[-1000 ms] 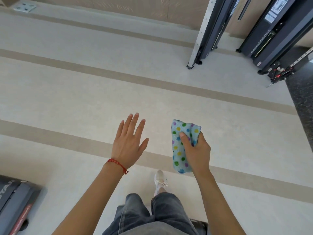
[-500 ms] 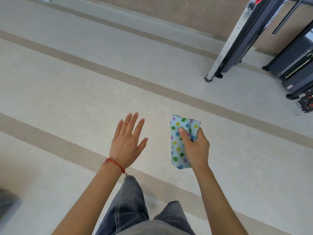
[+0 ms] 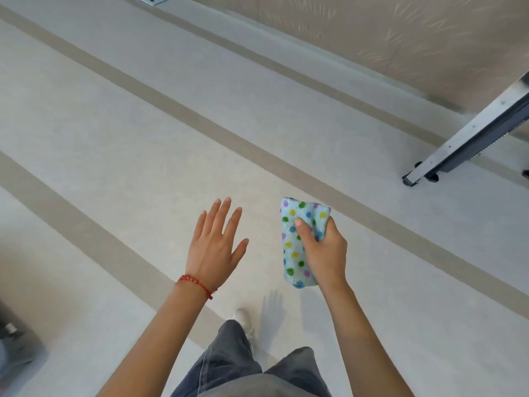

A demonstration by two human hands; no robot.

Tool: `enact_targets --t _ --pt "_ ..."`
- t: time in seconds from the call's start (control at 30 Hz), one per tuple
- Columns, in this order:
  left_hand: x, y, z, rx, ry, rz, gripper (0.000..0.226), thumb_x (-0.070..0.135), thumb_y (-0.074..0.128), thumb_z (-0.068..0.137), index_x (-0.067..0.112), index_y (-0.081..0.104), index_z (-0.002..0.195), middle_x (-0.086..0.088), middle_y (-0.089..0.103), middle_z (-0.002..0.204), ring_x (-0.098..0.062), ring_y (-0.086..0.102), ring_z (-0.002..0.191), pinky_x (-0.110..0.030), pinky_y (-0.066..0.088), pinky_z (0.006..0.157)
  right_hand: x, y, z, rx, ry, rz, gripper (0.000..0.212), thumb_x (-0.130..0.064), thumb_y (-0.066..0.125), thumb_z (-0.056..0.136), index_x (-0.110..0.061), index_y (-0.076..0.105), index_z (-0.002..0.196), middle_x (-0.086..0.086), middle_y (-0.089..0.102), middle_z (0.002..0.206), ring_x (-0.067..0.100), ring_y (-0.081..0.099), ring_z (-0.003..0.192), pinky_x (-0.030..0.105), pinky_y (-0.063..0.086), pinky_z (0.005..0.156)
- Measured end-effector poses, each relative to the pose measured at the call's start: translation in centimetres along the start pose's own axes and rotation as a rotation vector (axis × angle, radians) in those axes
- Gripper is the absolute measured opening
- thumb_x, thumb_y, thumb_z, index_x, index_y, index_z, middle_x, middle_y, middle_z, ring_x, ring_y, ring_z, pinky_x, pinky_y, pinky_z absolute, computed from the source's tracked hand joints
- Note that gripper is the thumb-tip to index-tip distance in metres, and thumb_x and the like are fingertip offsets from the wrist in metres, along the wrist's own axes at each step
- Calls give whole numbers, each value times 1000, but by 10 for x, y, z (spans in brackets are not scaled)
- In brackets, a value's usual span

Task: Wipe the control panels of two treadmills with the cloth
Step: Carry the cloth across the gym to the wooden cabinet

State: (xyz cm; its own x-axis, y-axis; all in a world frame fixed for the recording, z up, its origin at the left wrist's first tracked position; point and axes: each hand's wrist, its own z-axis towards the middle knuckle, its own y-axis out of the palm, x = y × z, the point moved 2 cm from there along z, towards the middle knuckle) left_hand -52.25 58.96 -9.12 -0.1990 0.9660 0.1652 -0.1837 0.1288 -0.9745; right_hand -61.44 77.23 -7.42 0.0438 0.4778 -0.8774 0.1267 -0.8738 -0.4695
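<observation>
the right hand (image 3: pixel 323 253) is held out over the floor (image 3: pixel 143 138), thumb and fingers curled round a folded blue polka-dot cloth (image 3: pixel 297 245), thumb pressed on its front. left of the cloth, the left hand (image 3: pixel 213 247) hovers palm down, fingers straight and spread, holding nothing, a red beaded bracelet (image 3: pixel 196 283) on its wrist.

No text, label, brand, number or sign can be read anywhere in this view. The light blue cloth with coloured dots (image 3: pixel 297 239) at centre right carries only its pattern, and the grey metal machine frame (image 3: pixel 469 138) at the right edge shows only small bolts or rivets, no lettering.
</observation>
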Motion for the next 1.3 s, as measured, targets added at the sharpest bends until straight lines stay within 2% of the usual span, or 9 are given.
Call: enact_targets --t 0.13,0.27,0.43,0.77,1.03,1.3 --pt "-57 -10 39 57 -113 12 58 43 34 90 4 50 130 -21 45 138 -38 39 129 -52 27 103 -38 54 47 -101 -65 -20 29 -47 64 80 -22 57 94 -8 65 88 10 63 82 27 52 72" --pt "-109 -14 58 95 -270 14 62 48 19 97 5 48 130 -20 43 139 -36 35 130 -51 28 104 -71 115 87 -250 -135 -48 28 -47 63 81 -23 57 96 -8 65 89 10 63 83 28 52 72" --pt "-171 -16 79 131 -485 30 57 42 36 89 3 51 129 -21 45 138 -40 41 128 -54 33 101 -115 200 132 -450 -250 -77 26 -47 64 80 -26 56 93 -10 64 87 7 62 81 30 53 72" --pt "-285 -31 132 163 -860 120 57 43 36 89 4 52 128 -20 47 137 -38 42 127 -54 34 101 -213 362 211 -801 -414 -114 27 -48 64 80 -24 58 92 -9 65 85 10 63 80 35 55 73" --pt "-385 -38 182 150 -942 143 58 44 35 89 6 49 130 -19 45 139 -37 40 129 -50 29 104 -268 465 254 -866 -427 -110 28 -46 65 79 -22 58 91 -7 65 85 13 64 80 31 53 71" --pt "-548 -52 237 188 -935 156 59 44 35 89 5 51 130 -20 46 137 -39 43 127 -51 29 103 -347 617 285 -863 -458 -82 29 -48 65 79 -24 58 93 -8 65 87 11 64 81 36 55 75"
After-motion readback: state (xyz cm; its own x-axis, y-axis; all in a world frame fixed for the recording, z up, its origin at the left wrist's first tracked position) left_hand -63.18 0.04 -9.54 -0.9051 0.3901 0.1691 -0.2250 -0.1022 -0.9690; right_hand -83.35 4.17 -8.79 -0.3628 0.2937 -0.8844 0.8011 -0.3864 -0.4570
